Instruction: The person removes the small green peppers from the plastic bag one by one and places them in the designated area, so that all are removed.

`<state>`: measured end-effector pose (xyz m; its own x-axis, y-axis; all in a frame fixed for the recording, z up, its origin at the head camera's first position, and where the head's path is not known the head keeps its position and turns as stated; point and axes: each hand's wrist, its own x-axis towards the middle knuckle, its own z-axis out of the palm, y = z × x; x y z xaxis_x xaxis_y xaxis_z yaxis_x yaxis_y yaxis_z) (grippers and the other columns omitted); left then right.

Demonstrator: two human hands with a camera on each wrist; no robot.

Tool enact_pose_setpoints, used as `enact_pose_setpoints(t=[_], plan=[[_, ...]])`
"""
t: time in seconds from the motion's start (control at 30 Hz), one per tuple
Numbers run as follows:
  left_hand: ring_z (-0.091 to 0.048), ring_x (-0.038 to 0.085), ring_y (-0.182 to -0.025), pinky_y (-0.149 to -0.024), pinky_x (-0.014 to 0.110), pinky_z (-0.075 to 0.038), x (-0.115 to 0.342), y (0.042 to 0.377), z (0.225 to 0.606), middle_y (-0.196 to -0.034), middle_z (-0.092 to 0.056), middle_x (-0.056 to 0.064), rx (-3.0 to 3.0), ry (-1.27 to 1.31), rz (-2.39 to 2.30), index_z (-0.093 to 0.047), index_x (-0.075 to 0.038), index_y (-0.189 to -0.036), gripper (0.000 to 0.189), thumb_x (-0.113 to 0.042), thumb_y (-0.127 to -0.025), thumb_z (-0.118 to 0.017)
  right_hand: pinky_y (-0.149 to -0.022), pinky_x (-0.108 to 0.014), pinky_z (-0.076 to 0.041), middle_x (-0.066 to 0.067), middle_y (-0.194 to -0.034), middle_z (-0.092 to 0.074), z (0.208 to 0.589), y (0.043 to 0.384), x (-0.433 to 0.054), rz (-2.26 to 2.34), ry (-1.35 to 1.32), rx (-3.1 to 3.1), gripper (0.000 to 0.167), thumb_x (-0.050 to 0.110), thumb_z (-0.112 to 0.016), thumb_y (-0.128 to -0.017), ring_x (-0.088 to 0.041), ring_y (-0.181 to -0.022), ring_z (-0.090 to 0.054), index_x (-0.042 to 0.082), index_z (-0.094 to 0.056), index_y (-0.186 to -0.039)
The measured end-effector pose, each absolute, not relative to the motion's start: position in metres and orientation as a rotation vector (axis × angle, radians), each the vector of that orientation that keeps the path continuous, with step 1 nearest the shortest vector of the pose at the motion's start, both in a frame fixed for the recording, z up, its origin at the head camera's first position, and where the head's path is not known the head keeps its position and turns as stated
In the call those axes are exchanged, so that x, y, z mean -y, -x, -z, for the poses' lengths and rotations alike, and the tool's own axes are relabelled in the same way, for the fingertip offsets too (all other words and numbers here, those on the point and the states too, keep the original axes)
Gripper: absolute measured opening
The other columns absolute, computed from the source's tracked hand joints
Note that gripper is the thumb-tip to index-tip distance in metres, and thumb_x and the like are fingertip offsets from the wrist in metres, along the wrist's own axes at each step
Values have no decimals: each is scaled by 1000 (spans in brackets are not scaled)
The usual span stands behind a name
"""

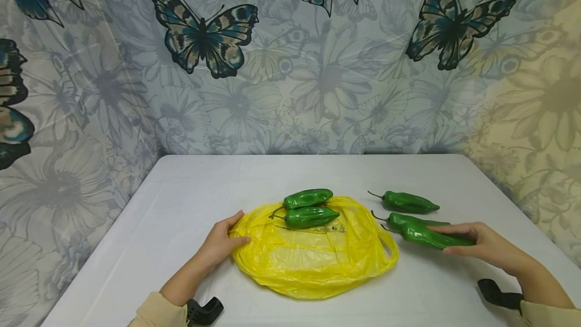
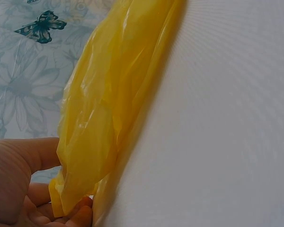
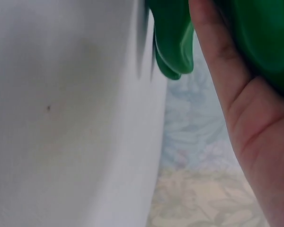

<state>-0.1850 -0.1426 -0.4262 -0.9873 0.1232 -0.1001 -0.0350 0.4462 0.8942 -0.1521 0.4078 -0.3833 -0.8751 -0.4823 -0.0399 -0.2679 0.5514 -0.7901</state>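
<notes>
A yellow plastic bag (image 1: 308, 266) lies spread on the white table. At its left edge my left hand (image 1: 221, 241) pinches the plastic, with the thumb on top; in the left wrist view the fingers (image 2: 80, 215) curl under the bag's edge (image 2: 92, 156). Two glossy green peppers (image 1: 310, 217) rest side by side on the bag's far part, stems to the left. To the right of the bag, my right hand (image 1: 483, 243) grips the thick end of a green pepper (image 1: 426, 236) between thumb and fingers. Another pepper (image 1: 401, 218) lies right behind it, partly hidden.
A third pepper on the right (image 1: 410, 202) lies farther back on the table (image 1: 204, 180). The bag's handle loop (image 1: 389, 249) points toward the right-hand peppers. Butterfly-patterned cloth (image 1: 327, 90) hangs behind the table. Black wrist mounts (image 1: 497, 294) sit at both cuffs.
</notes>
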Motion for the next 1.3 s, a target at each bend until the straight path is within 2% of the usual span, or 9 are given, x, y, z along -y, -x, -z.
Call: enact_pose_setpoints(t=[0.37,1.1,1.3], plan=[[-26,33,-140,-114,49,-23,143,185,427,-149,-33,16,-2536,-81,-1577,-35,2,-141,69,-4,-81,-67,-76,-9,-47,32,-121,-52,388,149,-419,1209,611,-2508,41,3,-60,-87,20,-108,-43,1,-56,-128],[-27,33,-139,-114,49,-23,144,185,428,-149,-34,16,-2532,-87,-1586,-35,2,-141,69,-5,-80,-67,-81,-7,-44,26,-126,-54,397,153,-415,1265,713,-2316,40,0,-57,-88,21,-114,-38,0,-55,-128],[-27,33,-139,-114,49,-23,143,185,427,-149,-34,15,-2535,-76,-1580,-35,2,-141,69,-5,-80,-68,-82,-5,-42,26,-125,-55,397,153,-413,1239,722,-2370,40,3,-60,-86,22,-113,-37,0,-57,-126]])
